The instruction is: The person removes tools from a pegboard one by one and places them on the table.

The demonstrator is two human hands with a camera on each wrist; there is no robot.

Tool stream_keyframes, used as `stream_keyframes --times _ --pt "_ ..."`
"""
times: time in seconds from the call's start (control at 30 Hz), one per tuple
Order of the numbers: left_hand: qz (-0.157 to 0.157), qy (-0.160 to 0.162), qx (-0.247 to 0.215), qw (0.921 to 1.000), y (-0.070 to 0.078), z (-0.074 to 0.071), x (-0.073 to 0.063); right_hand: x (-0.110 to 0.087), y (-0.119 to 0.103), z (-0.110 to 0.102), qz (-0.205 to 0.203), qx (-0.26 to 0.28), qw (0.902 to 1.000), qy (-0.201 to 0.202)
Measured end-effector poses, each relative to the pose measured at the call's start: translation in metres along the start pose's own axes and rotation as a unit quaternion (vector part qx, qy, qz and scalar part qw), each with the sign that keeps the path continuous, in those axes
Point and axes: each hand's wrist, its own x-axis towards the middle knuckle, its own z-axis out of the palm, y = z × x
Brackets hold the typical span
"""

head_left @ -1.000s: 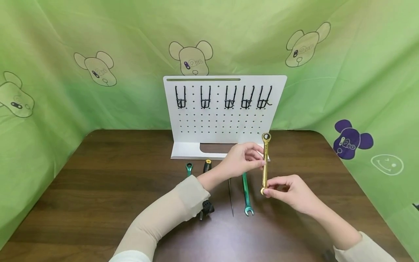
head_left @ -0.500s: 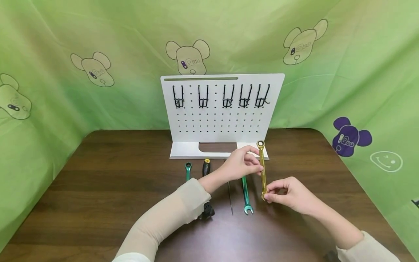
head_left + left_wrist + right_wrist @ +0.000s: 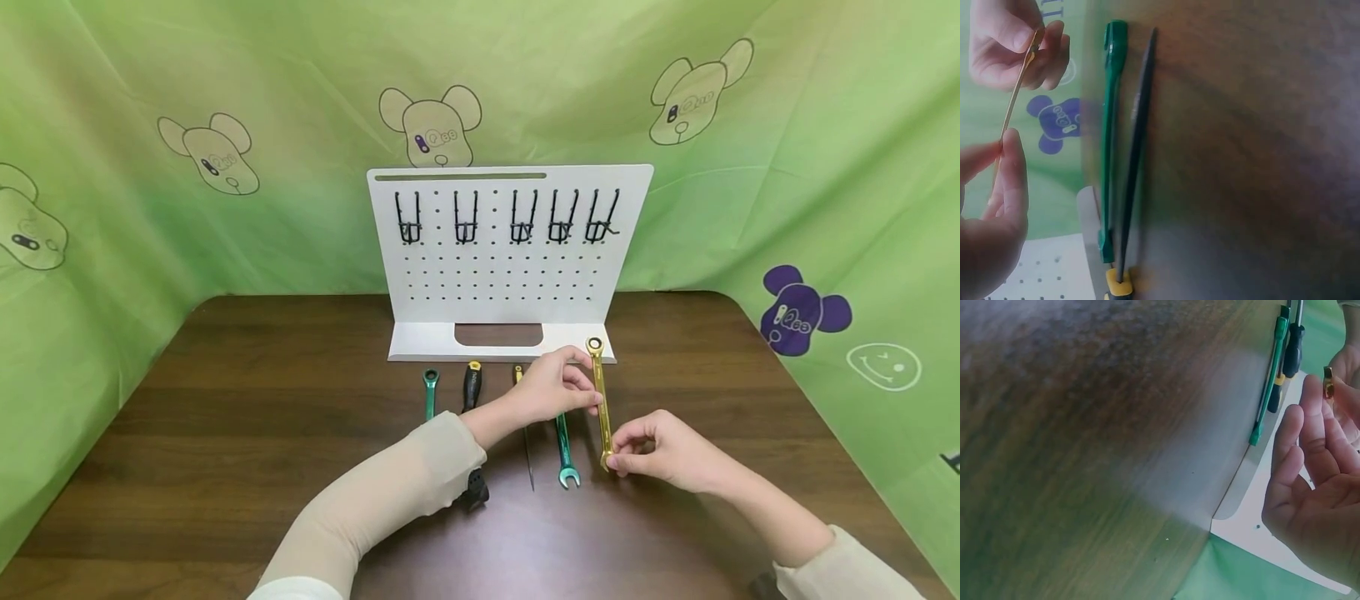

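A gold combination wrench (image 3: pixel 601 385) stands nearly lengthwise, its ring end toward the pegboard and its open end toward me. My left hand (image 3: pixel 551 385) pinches it near the middle of the shaft, and my right hand (image 3: pixel 667 450) pinches its lower, open end. In the left wrist view the wrench (image 3: pixel 1015 94) is held off the table between both hands. Only its end (image 3: pixel 1328 383) shows in the right wrist view, between thumb and fingers. Just left of it, a green combination wrench (image 3: pixel 565 450) lies on the table, its upper part hidden by my left hand.
A white pegboard (image 3: pixel 495 292) with several black hooks (image 3: pixel 521 221) stands at the back. Left of the green wrench lie a thin screwdriver (image 3: pixel 529 458), a black-and-yellow-handled screwdriver (image 3: pixel 472 383) and another green wrench (image 3: pixel 430 387), partly covered by my left arm. A black object (image 3: pixel 476 490) shows beside the sleeve.
Both hands have lowered the gold wrench toward the table and toward me, shifting it slightly left. The thin screwdriver's yellow handle has come into sight.
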Motion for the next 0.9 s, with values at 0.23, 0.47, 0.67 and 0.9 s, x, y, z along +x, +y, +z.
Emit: stream_keyframes --times 0.23,0.47,0.67,0.9 --pt "-0.017 -0.006 -0.020 0.9996 -0.008 0.000 0.001 0.001 0.003 0.001 -0.007 -0.001 0.9998 -0.016" --pt "-0.043 -0.010 -0.003 0.9990 -0.014 0.000 0.003 0.003 0.007 0.003 -0.003 0.007 0.9994 -0.035" --pt "-0.061 -0.017 0.021 0.9978 -0.017 0.003 0.004 0.003 0.010 0.004 0.000 0.020 0.9983 -0.055" --pt "-0.081 -0.011 0.017 0.9965 -0.022 0.005 0.007 0.003 0.016 0.003 -0.013 0.035 0.9966 -0.074"
